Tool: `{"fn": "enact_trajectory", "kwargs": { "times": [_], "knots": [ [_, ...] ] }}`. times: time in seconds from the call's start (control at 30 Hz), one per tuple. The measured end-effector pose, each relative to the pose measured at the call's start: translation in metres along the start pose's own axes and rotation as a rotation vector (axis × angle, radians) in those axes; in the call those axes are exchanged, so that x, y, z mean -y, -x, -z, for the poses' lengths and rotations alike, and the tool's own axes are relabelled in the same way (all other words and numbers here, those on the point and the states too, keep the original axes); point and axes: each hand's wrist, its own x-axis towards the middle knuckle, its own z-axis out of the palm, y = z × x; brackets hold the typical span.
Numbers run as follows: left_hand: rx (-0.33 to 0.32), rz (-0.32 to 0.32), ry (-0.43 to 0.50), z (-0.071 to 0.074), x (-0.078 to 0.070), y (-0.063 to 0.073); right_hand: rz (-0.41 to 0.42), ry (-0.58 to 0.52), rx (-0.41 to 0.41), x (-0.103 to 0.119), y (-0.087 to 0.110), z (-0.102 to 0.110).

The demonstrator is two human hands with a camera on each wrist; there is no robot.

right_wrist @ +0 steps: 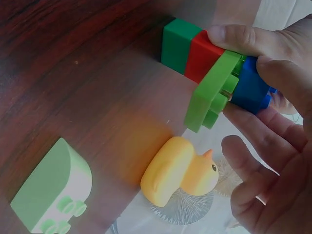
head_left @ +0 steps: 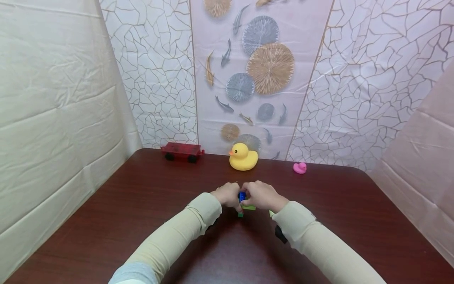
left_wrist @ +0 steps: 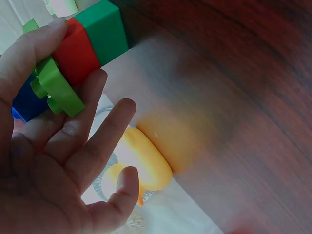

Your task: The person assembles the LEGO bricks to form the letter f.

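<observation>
Pinching one plastic stack with both hands here: left hand (head_left: 228, 194) grips the boxy red block (right_wrist: 202, 58), right hand (head_left: 262, 194) has the studded blue block (right_wrist: 250, 87). Studded lime-green plate (right_wrist: 204, 100) between those, boxy dark-green block (right_wrist: 178, 46) on red's other side. It's mid-table, in front of the yellow toy duck (head_left: 244, 157); a curved pale-green block (right_wrist: 58, 185) sits near the right hand.

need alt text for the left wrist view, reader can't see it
A left hand pinches joined toy building blocks, coloured in order dark green, red, lime green and blue, over a dark wooden table. A yellow rubber duck sits beyond, partly hidden behind the hand.
</observation>
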Motion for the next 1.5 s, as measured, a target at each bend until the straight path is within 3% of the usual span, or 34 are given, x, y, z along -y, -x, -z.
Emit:
{"fn": "enact_trajectory", "kwargs": {
  "times": [0.5,0.77,1.03,1.5],
  "knots": [
    [0.005,-0.007,0.03,0.004,0.003,0.001,-0.026,0.003,0.031,0.005,-0.008,0.003],
    [0.059,-0.053,0.06,0.014,0.01,0.003,-0.029,-0.032,0.048,0.007,-0.01,0.003],
    [0.037,-0.095,0.073,0.022,0.016,0.004,-0.028,-0.077,0.088,0.007,-0.016,0.008],
    [0.04,-0.042,0.057,0.022,0.008,0.001,-0.065,-0.013,0.092,0.013,-0.02,0.012]
  ]
}}
